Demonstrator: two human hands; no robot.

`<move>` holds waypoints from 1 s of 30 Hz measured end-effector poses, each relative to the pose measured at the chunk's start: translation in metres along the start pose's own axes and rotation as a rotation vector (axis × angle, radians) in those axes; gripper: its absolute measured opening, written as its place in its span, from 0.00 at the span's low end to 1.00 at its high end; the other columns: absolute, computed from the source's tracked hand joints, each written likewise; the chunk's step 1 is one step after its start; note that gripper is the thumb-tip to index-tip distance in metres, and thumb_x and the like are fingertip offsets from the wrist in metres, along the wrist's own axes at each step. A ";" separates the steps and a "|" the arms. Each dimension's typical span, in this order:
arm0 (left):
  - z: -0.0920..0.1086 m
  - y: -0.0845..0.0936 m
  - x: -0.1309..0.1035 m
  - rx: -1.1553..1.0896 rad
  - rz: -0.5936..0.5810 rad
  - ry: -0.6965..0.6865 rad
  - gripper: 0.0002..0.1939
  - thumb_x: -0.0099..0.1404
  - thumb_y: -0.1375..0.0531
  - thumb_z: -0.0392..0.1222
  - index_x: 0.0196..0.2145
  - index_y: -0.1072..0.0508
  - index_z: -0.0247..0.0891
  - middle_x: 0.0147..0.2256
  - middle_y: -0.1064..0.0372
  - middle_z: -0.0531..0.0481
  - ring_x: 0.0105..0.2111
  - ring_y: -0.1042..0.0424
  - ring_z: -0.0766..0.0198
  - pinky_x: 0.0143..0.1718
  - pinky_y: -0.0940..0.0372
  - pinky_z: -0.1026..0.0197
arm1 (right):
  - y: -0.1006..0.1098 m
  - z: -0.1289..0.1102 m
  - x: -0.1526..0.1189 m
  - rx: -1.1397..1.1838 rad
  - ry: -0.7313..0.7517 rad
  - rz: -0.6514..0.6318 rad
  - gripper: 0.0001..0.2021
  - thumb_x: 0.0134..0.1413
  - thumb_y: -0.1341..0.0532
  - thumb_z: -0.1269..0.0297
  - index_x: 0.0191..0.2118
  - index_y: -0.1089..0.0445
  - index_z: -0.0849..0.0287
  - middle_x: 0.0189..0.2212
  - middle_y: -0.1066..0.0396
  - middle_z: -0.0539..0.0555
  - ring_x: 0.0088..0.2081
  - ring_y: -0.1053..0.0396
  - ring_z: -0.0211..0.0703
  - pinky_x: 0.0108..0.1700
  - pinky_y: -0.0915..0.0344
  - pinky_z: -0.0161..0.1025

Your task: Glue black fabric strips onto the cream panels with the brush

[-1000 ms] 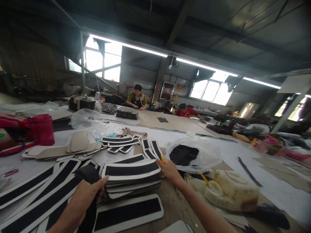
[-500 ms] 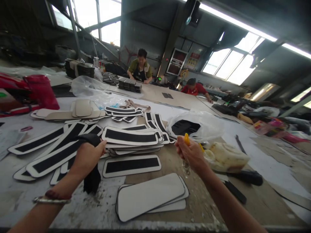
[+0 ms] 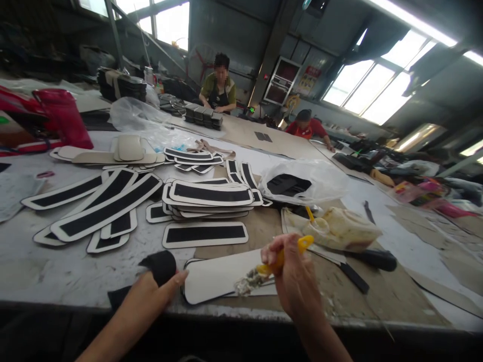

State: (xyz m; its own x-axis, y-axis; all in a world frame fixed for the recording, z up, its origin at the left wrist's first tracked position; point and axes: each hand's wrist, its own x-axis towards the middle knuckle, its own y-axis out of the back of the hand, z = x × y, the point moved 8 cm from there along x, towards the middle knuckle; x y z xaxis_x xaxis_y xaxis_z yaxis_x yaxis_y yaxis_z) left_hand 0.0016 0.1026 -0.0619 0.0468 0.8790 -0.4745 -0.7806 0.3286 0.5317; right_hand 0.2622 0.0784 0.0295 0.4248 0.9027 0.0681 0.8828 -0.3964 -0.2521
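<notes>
In my right hand (image 3: 296, 281) is a yellow-handled glue brush (image 3: 281, 261), gripped by the handle. Its clumped, whitish bristles rest on or just above the top pale panel (image 3: 217, 276) of a small stack at the table's front edge. My left hand (image 3: 149, 294) is closed around a looped black strip (image 3: 162, 266), whose other end hangs at the wrist. The left thumb tip is at the panel's left corner. Behind the stack lies a pale panel with a black band (image 3: 206, 235). A pile of similar curved pieces (image 3: 211, 193) sits farther back.
Right of the brush stands a stained, cream plastic container (image 3: 345, 229); a black-handled tool (image 3: 373, 259) lies beside it. A clear bag (image 3: 326, 183) holds black pieces. More banded pieces (image 3: 109, 206) spread at left. Two people work across the table (image 3: 241, 125).
My right hand has brought the brush from near the container down and left over the pale stack. My left hand has moved from the banded pile toward the stack's left corner, carrying the black strip.
</notes>
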 end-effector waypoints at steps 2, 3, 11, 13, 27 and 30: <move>-0.011 -0.016 0.000 -0.022 -0.045 -0.016 0.28 0.53 0.49 0.65 0.11 0.41 0.39 0.12 0.42 0.52 0.19 0.39 0.61 0.27 0.45 0.60 | -0.018 0.021 -0.004 0.161 -0.035 0.040 0.21 0.54 0.44 0.44 0.24 0.39 0.58 0.16 0.45 0.45 0.22 0.41 0.35 0.26 0.42 0.32; -0.013 -0.022 0.001 -0.049 -0.063 -0.044 0.27 0.55 0.49 0.64 0.13 0.38 0.38 0.13 0.40 0.51 0.19 0.38 0.61 0.27 0.44 0.60 | -0.027 0.032 -0.005 0.217 -0.057 0.059 0.22 0.53 0.44 0.43 0.24 0.40 0.58 0.16 0.46 0.44 0.21 0.42 0.34 0.26 0.43 0.32; -0.014 -0.030 0.002 -0.021 -0.084 -0.023 0.22 0.56 0.49 0.55 0.14 0.33 0.37 0.14 0.34 0.46 0.19 0.34 0.58 0.26 0.43 0.59 | -0.058 0.087 -0.016 0.273 -0.174 0.132 0.24 0.53 0.46 0.41 0.22 0.46 0.58 0.13 0.54 0.41 0.16 0.53 0.31 0.21 0.49 0.31; -0.013 -0.030 0.001 -0.016 -0.080 -0.007 0.21 0.55 0.49 0.54 0.14 0.33 0.37 0.14 0.34 0.46 0.18 0.34 0.58 0.25 0.44 0.59 | -0.052 0.087 -0.016 0.218 -0.141 0.140 0.24 0.55 0.47 0.42 0.22 0.46 0.58 0.12 0.52 0.41 0.15 0.53 0.31 0.21 0.50 0.30; -0.039 -0.040 0.012 0.004 -0.147 0.091 0.26 0.47 0.49 0.65 0.13 0.30 0.40 0.15 0.34 0.46 0.21 0.35 0.54 0.30 0.43 0.56 | 0.048 0.048 0.017 -0.167 0.203 0.224 0.19 0.55 0.44 0.47 0.25 0.43 0.58 0.17 0.47 0.43 0.17 0.48 0.31 0.18 0.50 0.30; -0.050 -0.047 0.017 0.025 -0.189 0.115 0.29 0.45 0.49 0.69 0.13 0.29 0.40 0.15 0.34 0.46 0.21 0.35 0.54 0.31 0.43 0.55 | 0.065 0.034 0.023 -0.283 0.251 0.239 0.21 0.54 0.43 0.46 0.23 0.43 0.58 0.18 0.46 0.44 0.19 0.46 0.32 0.20 0.47 0.30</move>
State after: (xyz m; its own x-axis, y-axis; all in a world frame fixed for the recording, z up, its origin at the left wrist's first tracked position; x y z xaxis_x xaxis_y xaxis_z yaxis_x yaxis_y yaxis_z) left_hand 0.0083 0.0846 -0.1302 0.1186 0.7563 -0.6434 -0.7489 0.4936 0.4422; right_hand 0.3225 0.0785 -0.0180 0.6285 0.7252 0.2810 0.7589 -0.6510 -0.0173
